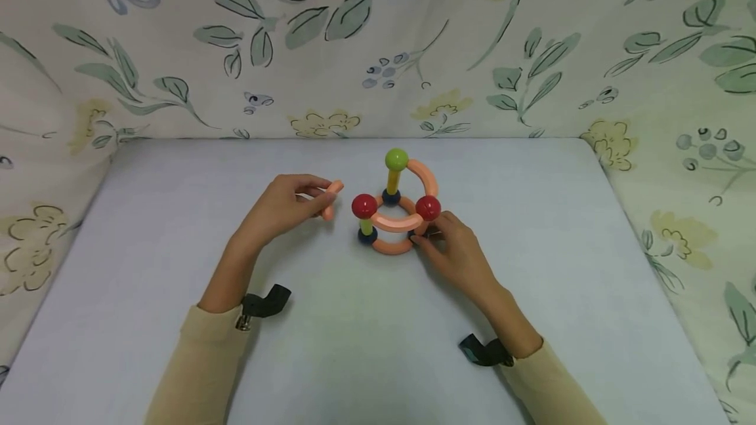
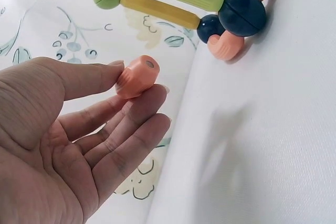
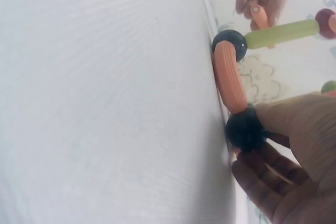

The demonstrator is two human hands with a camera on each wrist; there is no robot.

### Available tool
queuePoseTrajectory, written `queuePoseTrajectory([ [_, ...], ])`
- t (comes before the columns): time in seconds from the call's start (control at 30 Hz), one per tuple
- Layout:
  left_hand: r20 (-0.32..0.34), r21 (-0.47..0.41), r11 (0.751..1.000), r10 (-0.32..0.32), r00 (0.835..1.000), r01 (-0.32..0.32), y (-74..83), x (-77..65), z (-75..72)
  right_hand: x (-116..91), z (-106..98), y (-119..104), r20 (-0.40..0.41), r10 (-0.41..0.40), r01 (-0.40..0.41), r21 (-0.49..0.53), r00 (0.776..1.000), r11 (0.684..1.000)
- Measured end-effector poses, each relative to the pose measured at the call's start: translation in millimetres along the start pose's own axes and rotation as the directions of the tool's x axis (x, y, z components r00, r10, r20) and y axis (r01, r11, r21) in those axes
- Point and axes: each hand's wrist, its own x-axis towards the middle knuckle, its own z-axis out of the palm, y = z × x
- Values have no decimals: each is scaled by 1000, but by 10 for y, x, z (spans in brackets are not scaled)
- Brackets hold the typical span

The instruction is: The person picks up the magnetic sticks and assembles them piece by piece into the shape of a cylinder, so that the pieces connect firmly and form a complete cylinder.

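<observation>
My left hand (image 1: 286, 205) pinches a loose orange curved stick (image 2: 137, 77) between thumb and fingers, left of a ball-and-stick magnetic structure and apart from it. A small metal disc shows in the stick's end. With thumb and fingers, my right hand (image 1: 459, 254) holds a dark blue ball (image 3: 245, 130) at the structure's lower right. Orange curved sticks (image 1: 392, 248) form its base ring with dark blue balls (image 1: 367, 236). Green (image 3: 283, 34) and yellow (image 1: 393, 182) rods rise to a red ball (image 1: 364, 206) and a green ball (image 1: 396, 159). Another red ball (image 1: 428, 207) sits above my right hand; curved sticks (image 1: 426, 177) join the top balls.
The structure stands on a white table (image 1: 366, 346). Floral cloth (image 1: 378, 51) hangs behind the table and shows along its sides. Each wrist wears a black strap mount (image 1: 267, 302) near the beige sleeve (image 1: 203, 353).
</observation>
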Motion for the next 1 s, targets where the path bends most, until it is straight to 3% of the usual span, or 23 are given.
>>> queuePoseTrajectory([
  [0.2,13,-34,999,8,1000,-8,10,15,19,-25,0,26,-5,-7,7,5,1000,1000],
  [0.47,14,-167,986,26,1000,-23,75,39,-9,20,-9,44,8,-28,28,14,1000,999],
  [0.73,11,-245,967,81,997,-76,295,86,-108,22,-1,10,-9,-38,38,17,999,999],
  [1.0,13,-302,949,95,995,-86,436,181,7,-3,-5,19,-7,-23,23,18,1000,1000],
])
